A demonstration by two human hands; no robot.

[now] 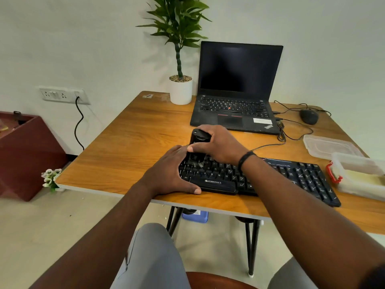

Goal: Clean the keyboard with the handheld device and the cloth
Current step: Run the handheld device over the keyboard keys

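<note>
Wooden counter (133,142), laptop (235,88) at 12. Right hand (218,146) gripping device (199,142) over keyboard (270,176); left hand (170,174) flat, bracing its 9 o'clock end.

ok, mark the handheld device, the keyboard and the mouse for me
handheld device (200,137): head view, on its black top end showing above the gripping fingers.
keyboard (215,182): head view, on the front edge by the Zebronics logo.
mouse (309,116): head view, on the middle of its black shell.
</note>
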